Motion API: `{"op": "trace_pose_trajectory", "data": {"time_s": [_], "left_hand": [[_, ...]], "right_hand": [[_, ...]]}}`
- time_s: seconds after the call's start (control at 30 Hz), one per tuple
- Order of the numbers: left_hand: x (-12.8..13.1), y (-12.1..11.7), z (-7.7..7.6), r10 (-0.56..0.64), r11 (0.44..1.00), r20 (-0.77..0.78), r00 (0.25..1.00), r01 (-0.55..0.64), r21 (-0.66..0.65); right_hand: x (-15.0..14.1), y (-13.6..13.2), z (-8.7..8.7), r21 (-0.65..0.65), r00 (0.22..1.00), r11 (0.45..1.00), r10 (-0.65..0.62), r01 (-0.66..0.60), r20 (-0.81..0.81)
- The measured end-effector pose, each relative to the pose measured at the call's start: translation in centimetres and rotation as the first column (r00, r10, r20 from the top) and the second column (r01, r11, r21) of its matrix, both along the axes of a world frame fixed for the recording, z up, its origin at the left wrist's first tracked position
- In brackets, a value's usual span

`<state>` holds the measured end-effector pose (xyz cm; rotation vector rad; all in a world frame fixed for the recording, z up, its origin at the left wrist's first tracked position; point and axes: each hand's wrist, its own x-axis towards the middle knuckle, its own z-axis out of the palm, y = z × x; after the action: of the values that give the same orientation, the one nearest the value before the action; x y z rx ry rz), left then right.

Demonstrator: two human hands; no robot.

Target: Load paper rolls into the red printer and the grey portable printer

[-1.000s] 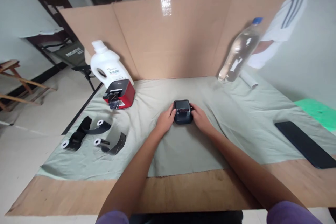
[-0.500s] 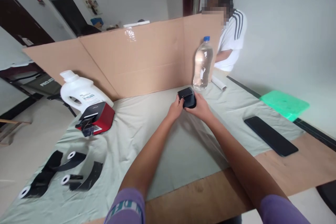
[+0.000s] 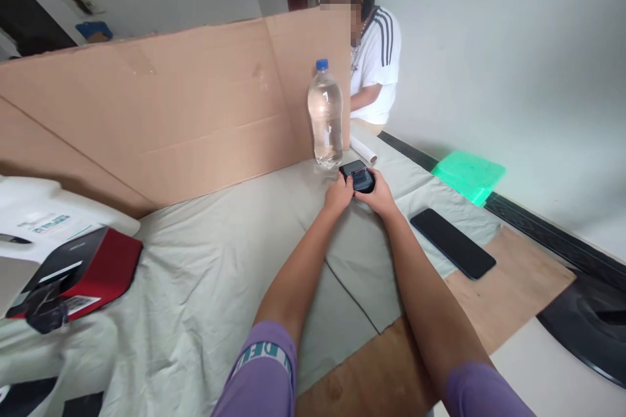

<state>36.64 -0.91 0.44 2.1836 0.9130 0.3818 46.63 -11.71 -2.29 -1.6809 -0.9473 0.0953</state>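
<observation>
Both arms stretch forward over the cloth-covered table. A small black box-shaped device [image 3: 359,177] is held between my hands, its darker glossy panel facing up. My left hand [image 3: 339,193] is closed on its left side, with the thumb on the near edge. My right hand [image 3: 381,194] wraps the right side. The device's underside and several fingertips are hidden. Just behind it stands a clear bottle [image 3: 326,118] with a blue cap, and a white rolled tube [image 3: 363,148] lies beyond.
A cardboard panel [image 3: 210,94] stands along the back. At left are a white jug [image 3: 49,208] and a red-and-black box [image 3: 105,267]. A black phone-like slab [image 3: 452,242] and a green packet [image 3: 469,177] lie right. Behind the panel sits a person [image 3: 379,55].
The view has turned right, so the table's things appear further left and the black rolls are mostly out of frame. Both hands still hold the black device, its top now tilted differently.
</observation>
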Motion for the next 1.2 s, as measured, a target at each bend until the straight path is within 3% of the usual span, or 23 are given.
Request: {"op": "trace_pose_trajectory", "data": {"time_s": [0.2, 0.3, 0.37, 0.5, 0.6, 0.7, 0.8, 0.87, 0.9, 0.97, 1.0, 1.03, 1.07, 1.13, 1.2], "left_hand": [[-0.2, -1.1, -0.9, -0.01, 0.999, 0.156, 0.988, 0.015, -0.03], [-2.7, -2.1, -0.9, -0.038, 0.996, 0.209, 0.977, 0.054, -0.071], [-5.9, -2.5, -0.8, -0.067, 0.992, 0.201, 0.977, 0.087, -0.088], [-16.1, -2.5, -0.6, -0.089, 0.993, 0.186, 0.978, 0.102, -0.061], [-26.3, -2.2, 0.0, -0.019, 0.997, 0.23, 0.973, 0.037, -0.071], [-37.5, -1.2, 2.3, 0.198, 0.98, 0.313, 0.929, -0.181, -0.081], [-48.5, 1.4, 5.8, 0.469, 0.863, 0.409, 0.783, -0.504, -0.027], [-54.8, 4.4, 7.8, 0.592, 0.703, 0.473, 0.652, -0.705, 0.093], [-57.2, 6.2, 8.4, 0.639, 0.601, 0.503, 0.582, -0.786, 0.145], [-60.5, 10.2, 8.9, 0.744, 0.423, 0.512, 0.429, -0.896, 0.136], [-61.2, 12.2, 8.7, 0.788, 0.406, 0.492, 0.37, -0.913, 0.038], [-61.5, 14.0, 8.3, 0.818, 0.42, 0.475, 0.324, -0.901, -0.108], [-61.4, 15.6, 7.8, 0.841, 0.456, 0.44, 0.313, -0.849, -0.267], [-60.6, 17.8, 6.6, 0.859, 0.49, 0.382, 0.341, -0.764, -0.42], [-59.9, 18.9, 5.7, 0.865, 0.498, 0.338, 0.37, -0.714, -0.493]], "right_hand": [[0.6, 0.2, -0.8, -0.079, 0.998, 0.995, -0.063, 0.064, 0.014], [0.6, 0.2, -0.7, -0.144, 0.997, 0.988, -0.054, 0.061, 0.052], [0.3, 0.3, -0.5, -0.209, 0.991, 0.972, -0.09, 0.111, 0.103], [-0.3, 1.2, -0.2, -0.298, 0.944, 0.906, -0.237, 0.3, 0.228], [-0.4, 1.6, 0.0, -0.314, 0.943, 0.899, -0.241, 0.306, 0.23], [-1.1, 1.2, 0.6, -0.338, 0.951, 0.895, -0.233, 0.292, 0.203], [-3.6, 0.9, 2.1, -0.174, 0.856, 0.854, -0.435, 0.491, 0.28], [-7.2, 1.9, 3.5, 0.035, 0.763, 0.822, -0.542, 0.568, 0.351], [-9.8, 3.0, 4.2, 0.108, 0.759, 0.841, -0.527, 0.529, 0.383], [-16.5, 6.7, 5.3, 0.083, 0.847, 0.95, -0.308, 0.302, 0.433], [-20.5, 9.1, 5.5, 0.04, 0.905, 0.993, -0.114, 0.107, 0.411], [-24.8, 11.7, 5.5, -0.018, 0.928, 0.994, 0.106, -0.106, 0.358], [-29.2, 14.3, 5.3, -0.085, 0.909, 0.952, 0.305, -0.294, 0.283], [-37.6, 19.1, 4.2, -0.223, 0.798, 0.802, 0.588, -0.554, 0.136], [-44.7, 22.6, 2.9, -0.338, 0.673, 0.644, 0.738, -0.686, 0.04]]}}
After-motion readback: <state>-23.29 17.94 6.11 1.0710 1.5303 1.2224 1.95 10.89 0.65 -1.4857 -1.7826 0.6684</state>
